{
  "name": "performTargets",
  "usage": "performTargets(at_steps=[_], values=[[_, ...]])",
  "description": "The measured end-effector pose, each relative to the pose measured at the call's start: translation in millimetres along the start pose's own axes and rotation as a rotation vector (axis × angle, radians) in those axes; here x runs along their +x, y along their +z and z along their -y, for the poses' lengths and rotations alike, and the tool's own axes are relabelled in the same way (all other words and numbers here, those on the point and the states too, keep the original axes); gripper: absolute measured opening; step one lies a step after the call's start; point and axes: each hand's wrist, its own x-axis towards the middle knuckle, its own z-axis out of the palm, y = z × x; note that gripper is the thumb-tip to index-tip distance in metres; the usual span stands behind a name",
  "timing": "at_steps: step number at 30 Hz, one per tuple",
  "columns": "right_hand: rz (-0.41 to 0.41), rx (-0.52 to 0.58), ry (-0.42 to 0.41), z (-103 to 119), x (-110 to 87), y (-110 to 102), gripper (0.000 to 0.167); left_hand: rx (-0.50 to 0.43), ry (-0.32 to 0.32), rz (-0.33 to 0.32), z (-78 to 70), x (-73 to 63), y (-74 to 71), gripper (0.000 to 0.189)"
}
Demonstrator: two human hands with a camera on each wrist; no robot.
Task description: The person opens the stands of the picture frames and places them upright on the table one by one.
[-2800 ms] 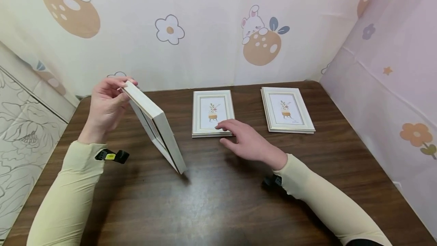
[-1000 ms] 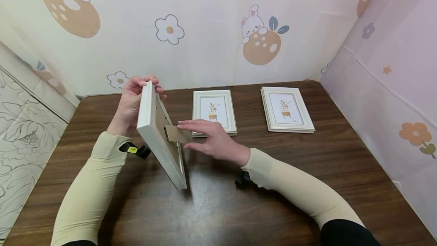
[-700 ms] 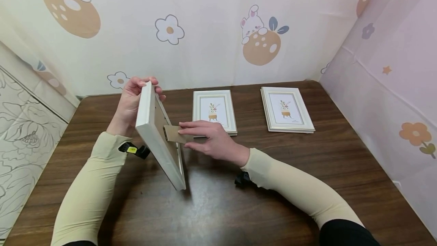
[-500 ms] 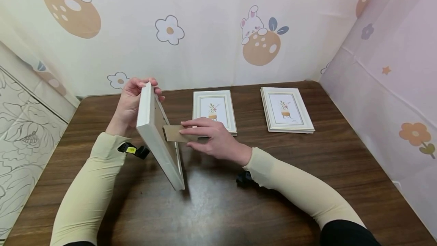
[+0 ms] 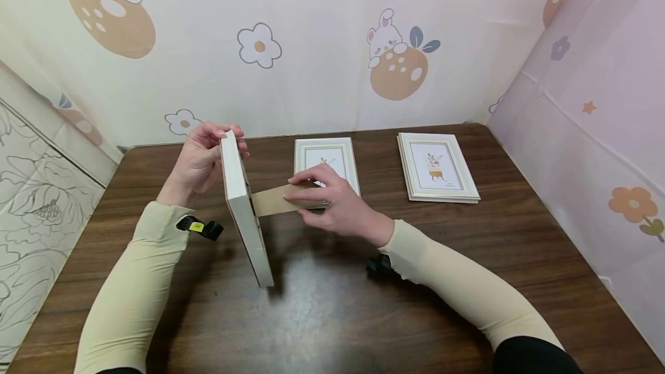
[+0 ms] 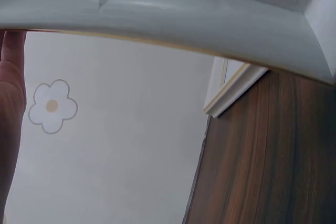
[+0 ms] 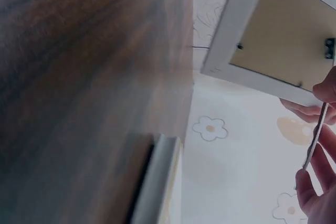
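My left hand (image 5: 197,157) grips the top edge of a white picture frame (image 5: 250,241), held upright and nearly edge-on in the head view. Whether its lower corner touches the table cannot be told. A tan easel stand (image 5: 271,201) juts out from the frame's back toward the right. My right hand (image 5: 347,208) pinches this stand between thumb and fingers. In the right wrist view the brown backing board (image 7: 286,30) shows inside the white border, with a small black hinge (image 7: 329,48) where the stand joins. The left wrist view shows the frame's moulded front (image 6: 173,17) up close.
Behind my right hand lies a white picture frame (image 5: 306,144), partly hidden, with a plant picture. Another such frame (image 5: 470,196) lies at the right, apparently stacked on a second. The dark wooden table (image 5: 322,316) ends at a patterned curtain (image 5: 312,97).
My left hand has brought the frame rightward and turned its back toward my right hand. My right hand has taken the stand and swung it farther out from the back.
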Motion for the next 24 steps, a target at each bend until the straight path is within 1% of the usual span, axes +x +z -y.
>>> performTargets(at_steps=[6,9,16,24], values=[[0.018,0.003,0.012,0.9,2.0,-6.9,0.034,0.056,-0.006,0.005,-0.4,-1.0,-2.7,0.013],[0.03,0.012,0.029,1.3,0.8,-6.7,0.034,0.064,-0.012,0.004,0.3,-1.0,-3.0,0.014],[0.044,0.037,0.057,0.8,-0.8,-3.6,0.036,0.051,-0.006,-0.022,0.6,-0.3,-0.8,0.013],[0.066,0.034,0.105,2.8,-0.6,0.2,0.047,0.032,-0.005,-0.028,0.3,0.7,0.8,0.012]])
